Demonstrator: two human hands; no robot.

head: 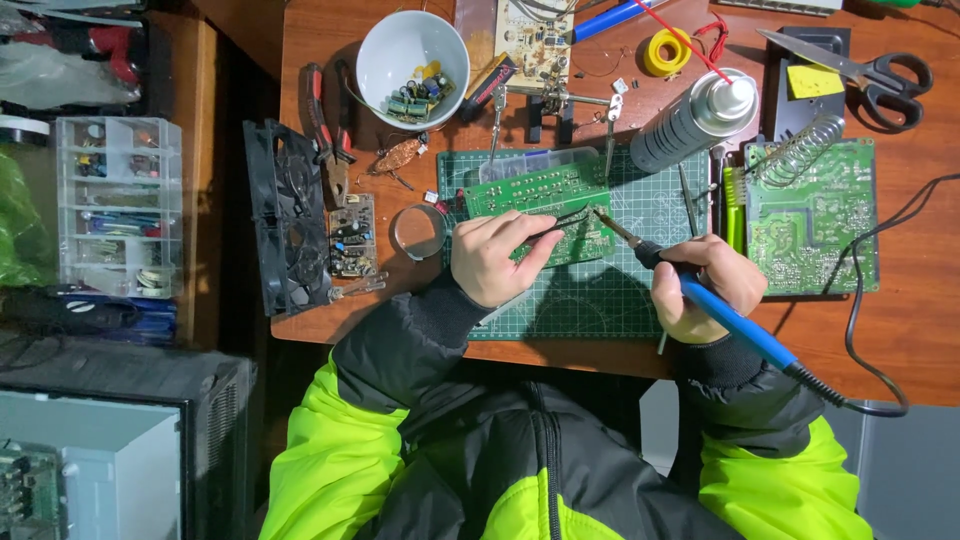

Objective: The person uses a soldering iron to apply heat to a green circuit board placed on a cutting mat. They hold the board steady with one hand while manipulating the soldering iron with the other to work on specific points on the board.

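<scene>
Near the desk's (900, 330) front edge, the left hand (492, 260) pins the green circuit board (545, 205) and pinches dark tweezers (565, 222), while the right hand (708, 285), wrapped around the blue soldering iron (720, 312), angles its tip up-left onto the board.
</scene>
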